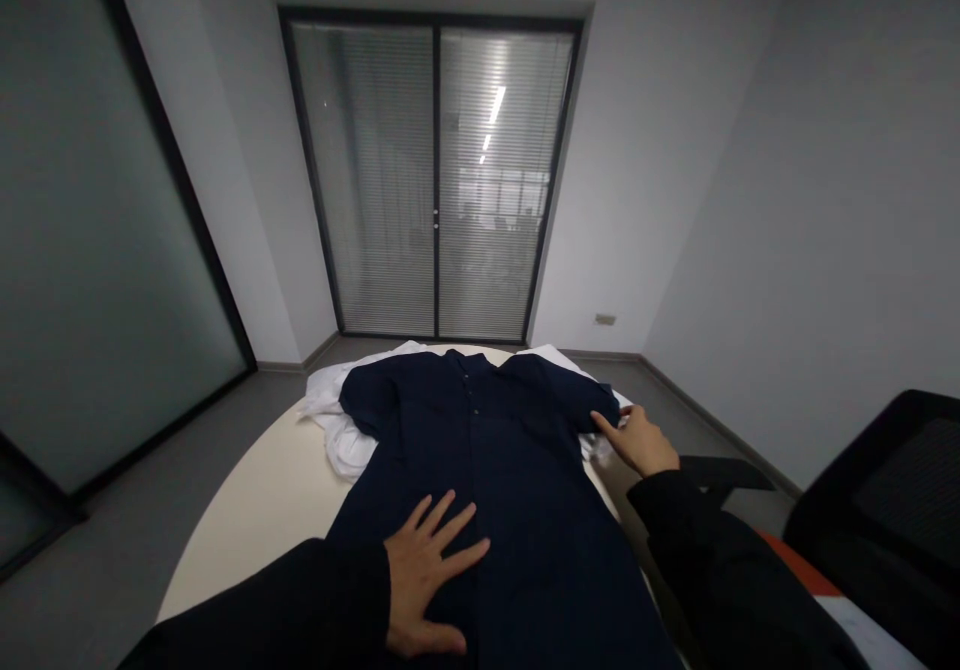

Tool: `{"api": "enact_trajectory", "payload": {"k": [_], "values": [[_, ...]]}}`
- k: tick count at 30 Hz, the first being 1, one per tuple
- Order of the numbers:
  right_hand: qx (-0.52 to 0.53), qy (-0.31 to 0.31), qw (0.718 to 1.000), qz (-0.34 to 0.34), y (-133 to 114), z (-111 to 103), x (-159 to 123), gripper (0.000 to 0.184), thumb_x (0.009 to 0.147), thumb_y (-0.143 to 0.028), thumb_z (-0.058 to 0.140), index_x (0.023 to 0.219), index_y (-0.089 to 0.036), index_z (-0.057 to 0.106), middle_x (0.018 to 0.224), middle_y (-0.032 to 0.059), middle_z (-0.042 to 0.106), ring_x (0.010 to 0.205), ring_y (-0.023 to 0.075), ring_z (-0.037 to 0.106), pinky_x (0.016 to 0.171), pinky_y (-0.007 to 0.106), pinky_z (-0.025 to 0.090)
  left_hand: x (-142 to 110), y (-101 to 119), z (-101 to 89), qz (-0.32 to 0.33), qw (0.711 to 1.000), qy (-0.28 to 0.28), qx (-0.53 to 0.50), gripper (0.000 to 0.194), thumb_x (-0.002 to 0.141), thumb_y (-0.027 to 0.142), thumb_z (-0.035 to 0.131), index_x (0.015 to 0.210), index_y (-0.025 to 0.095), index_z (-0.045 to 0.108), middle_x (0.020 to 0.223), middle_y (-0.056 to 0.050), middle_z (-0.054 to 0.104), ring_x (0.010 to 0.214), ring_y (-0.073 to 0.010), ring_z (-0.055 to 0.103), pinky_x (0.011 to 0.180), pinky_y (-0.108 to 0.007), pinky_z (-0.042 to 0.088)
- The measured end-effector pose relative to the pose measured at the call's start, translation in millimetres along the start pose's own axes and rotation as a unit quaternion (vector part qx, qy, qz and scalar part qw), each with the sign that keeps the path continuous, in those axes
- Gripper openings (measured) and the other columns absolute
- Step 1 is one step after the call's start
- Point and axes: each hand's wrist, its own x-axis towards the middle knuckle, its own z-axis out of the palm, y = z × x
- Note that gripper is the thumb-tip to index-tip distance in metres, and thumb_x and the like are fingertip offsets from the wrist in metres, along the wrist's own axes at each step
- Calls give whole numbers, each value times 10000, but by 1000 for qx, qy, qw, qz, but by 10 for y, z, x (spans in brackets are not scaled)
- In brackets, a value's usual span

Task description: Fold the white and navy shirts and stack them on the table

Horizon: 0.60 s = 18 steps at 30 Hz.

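A dark navy short-sleeved garment (517, 480) with a buttoned neck opening lies spread out, its collar at the far side. It looks like a long shirt or a dress; its lower end runs out of view. My left hand (427, 580) rests flat on its middle with the fingers spread. At the right sleeve's edge, my right hand (641, 440) has its thumb on top of the cloth and the fingers around the hem. White cloth (349, 445) lies rumpled beneath the garment and shows past both sleeves.
Under the cloth is a cream table (255, 510) with a rounded edge. A black office chair (885, 490) stands close on the right, with something orange (799, 562) by it. Glass doors (435, 180) with blinds are ahead, and a frosted glass panel (97, 230) is on the left.
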Motion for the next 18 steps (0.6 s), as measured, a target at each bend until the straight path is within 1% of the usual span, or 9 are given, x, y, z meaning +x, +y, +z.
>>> {"api": "enact_trajectory", "payload": {"k": [2,4,5,7,9,11,13,15,18], "values": [[42,-11,999,-12,66,78,106,475,785,-602,547,948,-166,641,859,144,712,806,293,683,684,344,462,28,8,11,-1,1000,2,12,1064,648,819,590,1524,350,208,1608,-119,135,1423,-483,148,1097,-698,143],[77,-24,996,-23,134,123,204,283,774,-463,579,749,-189,648,755,94,707,737,250,676,647,301,442,72,39,37,-8,1000,16,25,1005,669,776,623,1508,373,246,1605,-108,162,1414,-468,209,1088,-679,212],[87,-21,996,-25,162,129,245,254,772,-426,571,687,-196,636,718,79,700,710,237,670,631,290,433,95,60,57,-5,999,28,32,923,712,732,628,1494,394,274,1603,-95,179,1412,-449,239,1085,-662,247],[96,0,995,-19,201,117,304,269,784,-418,536,656,-199,626,701,75,695,691,228,660,614,284,424,129,102,96,42,997,44,46,746,795,641,615,1455,440,332,1599,-62,208,1412,-411,275,1084,-629,285],[106,28,994,-10,219,97,341,305,800,-447,501,700,-192,635,749,94,704,713,232,660,623,290,428,134,125,101,114,991,43,58,707,807,622,612,1441,462,344,1592,-52,236,1413,-404,278,1085,-627,285],[117,47,992,0,225,98,372,351,797,-497,508,796,-174,645,805,113,712,745,241,665,644,300,440,120,126,55,164,983,43,66,771,781,660,609,1460,454,307,1588,-66,242,1416,-421,257,1081,-647,268],[138,50,989,9,221,124,402,452,752,-556,570,933,-147,636,835,119,711,761,250,668,667,312,456,116,117,-28,173,981,48,67,835,771,695,581,1488,411,263,1571,-94,282,1413,-429,256,1077,-648,267],[162,53,985,14,203,163,430,586,682,-564,651,1064,-122,604,844,113,705,767,256,667,685,325,466,147,107,-119,165,984,42,54,827,801,695,528,1500,344,262,1501,-112,408,1363,-405,359,1063,-598,322],[190,83,978,-10,136,205,452,573,636,-415,694,1121,-128,595,846,87,686,771,244,654,706,332,472,277,82,-225,134,990,24,29,698,859,663,453,1431,267,396,1306,-100,596,1137,-319,568,961,-479,444]]}}
